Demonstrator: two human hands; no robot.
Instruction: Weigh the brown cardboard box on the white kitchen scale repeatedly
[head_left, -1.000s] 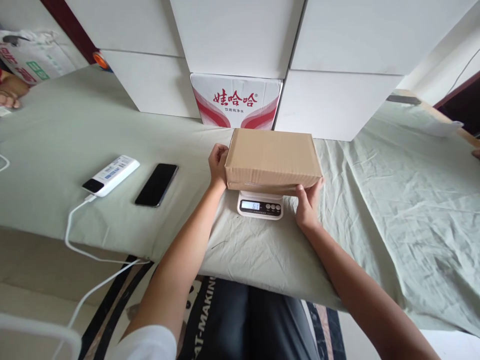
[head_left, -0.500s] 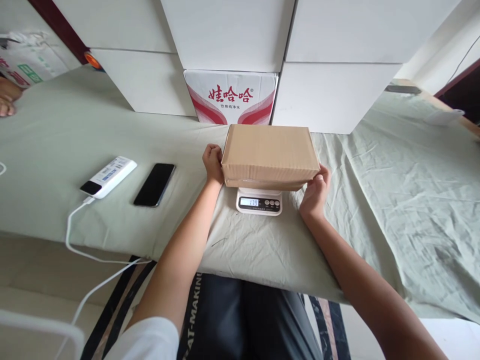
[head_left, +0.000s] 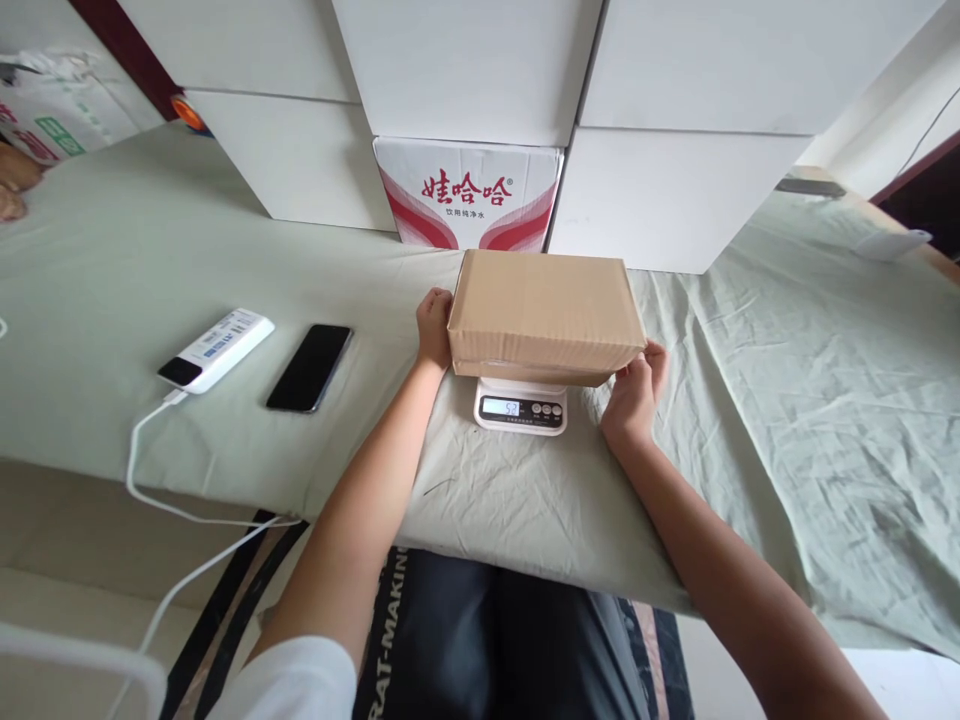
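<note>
A brown cardboard box (head_left: 546,305) sits over a small white kitchen scale (head_left: 520,425), hiding most of its platform. The scale's lit display reads about 52. My left hand (head_left: 434,328) is against the box's left end, its fingers curled and partly hidden behind the corner. At the front right corner, my right hand (head_left: 636,392) grips the box, with the fingertips bent around its lower edge. Both hands are closed on the box.
Left of my arm lie a black smartphone (head_left: 310,368) and a white power bank (head_left: 217,350) with a white cable (head_left: 133,460). White boxes (head_left: 465,65) and a red-printed carton (head_left: 469,195) stand behind. Another person's hand (head_left: 15,182) rests at the far left.
The scale's reading has dropped from about 179 to about 52. Both hands stay on the box, which has hardly moved; the whole view has shifted slightly.
</note>
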